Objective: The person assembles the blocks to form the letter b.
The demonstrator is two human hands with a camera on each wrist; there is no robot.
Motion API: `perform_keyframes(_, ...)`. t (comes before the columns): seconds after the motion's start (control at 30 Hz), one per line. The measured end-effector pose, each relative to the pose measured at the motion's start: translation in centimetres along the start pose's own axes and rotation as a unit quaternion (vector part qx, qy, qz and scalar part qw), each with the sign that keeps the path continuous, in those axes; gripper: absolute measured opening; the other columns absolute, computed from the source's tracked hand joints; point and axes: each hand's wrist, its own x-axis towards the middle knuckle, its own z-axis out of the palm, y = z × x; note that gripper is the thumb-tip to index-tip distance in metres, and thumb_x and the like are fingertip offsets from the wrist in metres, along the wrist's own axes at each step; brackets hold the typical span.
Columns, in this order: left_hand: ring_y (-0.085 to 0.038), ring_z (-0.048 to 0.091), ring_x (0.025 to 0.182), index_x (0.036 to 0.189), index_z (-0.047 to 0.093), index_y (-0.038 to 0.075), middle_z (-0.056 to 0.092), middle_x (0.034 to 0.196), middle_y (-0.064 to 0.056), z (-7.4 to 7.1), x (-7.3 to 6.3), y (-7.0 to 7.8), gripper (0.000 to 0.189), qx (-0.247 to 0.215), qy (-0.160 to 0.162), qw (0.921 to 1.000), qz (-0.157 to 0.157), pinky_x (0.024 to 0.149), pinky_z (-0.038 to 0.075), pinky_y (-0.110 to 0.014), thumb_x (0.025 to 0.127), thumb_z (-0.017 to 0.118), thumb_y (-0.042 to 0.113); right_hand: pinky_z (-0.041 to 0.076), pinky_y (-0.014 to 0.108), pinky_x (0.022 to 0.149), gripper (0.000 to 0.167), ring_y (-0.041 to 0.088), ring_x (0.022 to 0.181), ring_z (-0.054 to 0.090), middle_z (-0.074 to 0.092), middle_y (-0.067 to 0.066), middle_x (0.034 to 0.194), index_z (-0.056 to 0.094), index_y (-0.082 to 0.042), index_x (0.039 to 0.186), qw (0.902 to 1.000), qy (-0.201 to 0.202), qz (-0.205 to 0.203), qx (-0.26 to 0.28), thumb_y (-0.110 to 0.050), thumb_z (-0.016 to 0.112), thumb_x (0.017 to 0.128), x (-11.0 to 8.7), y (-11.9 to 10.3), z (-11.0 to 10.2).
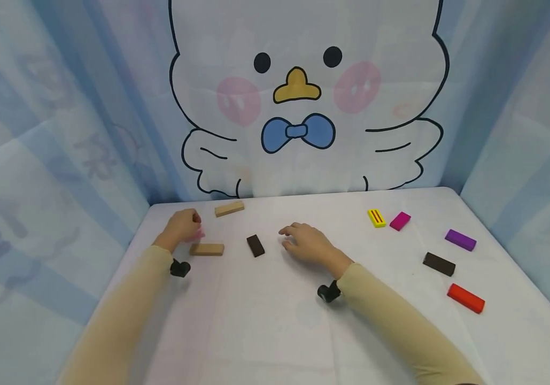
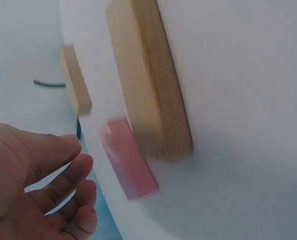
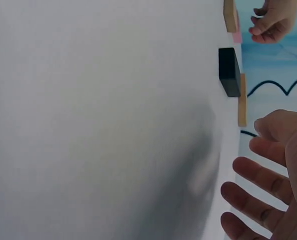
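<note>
At the left of the head view, my left hand (image 1: pixel 181 227) hovers beside a pink block (image 1: pixel 200 233), partly hiding it. The left wrist view shows the pink block (image 2: pixel 130 162) on the table, apart from the loosely bent fingers (image 2: pixel 81 167), with nothing between thumb and fingers. A wooden block (image 1: pixel 207 249) lies just in front of the pink one, and another wooden block (image 1: pixel 229 208) lies farther back. My right hand (image 1: pixel 309 244) is over the table with fingers spread and holds nothing. Left of it lies a dark brown block (image 1: pixel 255 246).
On the right side of the white table (image 1: pixel 275 321) lie a yellow block with red stripes (image 1: pixel 377 218), a magenta block (image 1: pixel 400 221), a purple block (image 1: pixel 460 240), a second dark block (image 1: pixel 439 264) and a red block (image 1: pixel 466 298). A printed curtain (image 1: pixel 299 171) hangs behind.
</note>
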Motion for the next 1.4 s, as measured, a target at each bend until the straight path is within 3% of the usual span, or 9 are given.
perform_keyframes(0.17, -0.035, 0.057, 0.103, 0.119, 0.058, -0.008, 0.062, 0.116, -0.025, -1.5, 0.0, -1.6, 0.024, 0.024, -0.019, 0.9995, -0.009, 0.095, 0.053, -0.049, 0.104, 0.055, 0.011, 0.053, 0.048, 0.104, 0.038, 0.031, 0.125, 0.062, 0.064, 0.006, 0.139, 0.065, -0.018, 0.14, 0.9993, -0.005, -0.036, 0.0, -0.028, 0.062, 0.103, 1.3, -2.6, 0.9)
perform_keyframes(0.37, -0.035, 0.057, 0.104, 0.121, 0.058, -0.008, 0.062, 0.118, -0.025, -1.7, 0.5, -2.9, 0.029, 0.022, -0.053, 0.998, -0.026, 0.097, 0.053, -0.049, 0.103, 0.057, 0.014, 0.053, 0.048, 0.101, 0.042, 0.033, 0.128, 0.057, 0.052, 0.0, 0.155, 0.062, -0.025, 0.145, 0.996, -0.043, -0.065, -0.044, -0.032, 0.062, 0.104, 1.8, -4.3, 1.5)
perform_keyframes(0.57, -0.036, 0.059, 0.105, 0.119, 0.062, -0.006, 0.063, 0.12, -0.026, -0.9, 1.0, -3.9, 0.027, 0.018, -0.048, 0.9987, 0.008, 0.096, 0.053, -0.05, 0.101, 0.059, 0.014, 0.053, 0.044, 0.101, 0.039, 0.03, 0.13, 0.056, 0.051, -0.005, 0.158, 0.065, -0.024, 0.142, 0.9953, -0.039, -0.072, -0.052, -0.028, 0.062, 0.103, 1.3, -4.3, 1.9)
perform_keyframes(0.83, -0.038, 0.057, 0.111, 0.125, 0.063, -0.003, 0.06, 0.13, -0.028, -0.2, 0.6, -3.8, 0.028, 0.004, -0.044, 0.9988, 0.023, 0.099, 0.052, -0.051, 0.105, 0.057, 0.015, 0.054, 0.042, 0.099, 0.034, 0.028, 0.128, 0.057, 0.055, -0.007, 0.154, 0.071, -0.023, 0.134, 0.9953, -0.018, -0.074, -0.06, -0.028, 0.064, 0.102, 0.8, -4.0, 2.0)
perform_keyframes(1.2, -0.031, 0.059, 0.102, 0.123, 0.066, -0.004, 0.064, 0.123, -0.024, 0.3, 1.5, -3.3, 0.029, -0.001, -0.048, 0.9985, 0.025, 0.087, 0.054, -0.039, 0.105, 0.06, 0.017, 0.053, 0.046, 0.1, 0.028, 0.032, 0.124, 0.06, 0.061, -0.001, 0.148, 0.074, -0.02, 0.126, 0.9985, -0.01, -0.052, -0.011, -0.023, 0.069, 0.098, -1.3, -3.1, 1.3)
perform_keyframes(1.4, -0.032, 0.059, 0.101, 0.121, 0.068, -0.006, 0.065, 0.119, -0.024, 0.5, 1.4, -2.6, 0.03, -0.014, -0.046, 0.9981, 0.038, 0.087, 0.053, -0.039, 0.103, 0.062, 0.017, 0.051, 0.047, 0.093, 0.032, 0.03, 0.118, 0.06, 0.064, -0.002, 0.144, 0.073, -0.025, 0.129, 0.9968, -0.012, -0.051, -0.06, -0.024, 0.072, 0.097, -2.4, -2.8, 1.0)
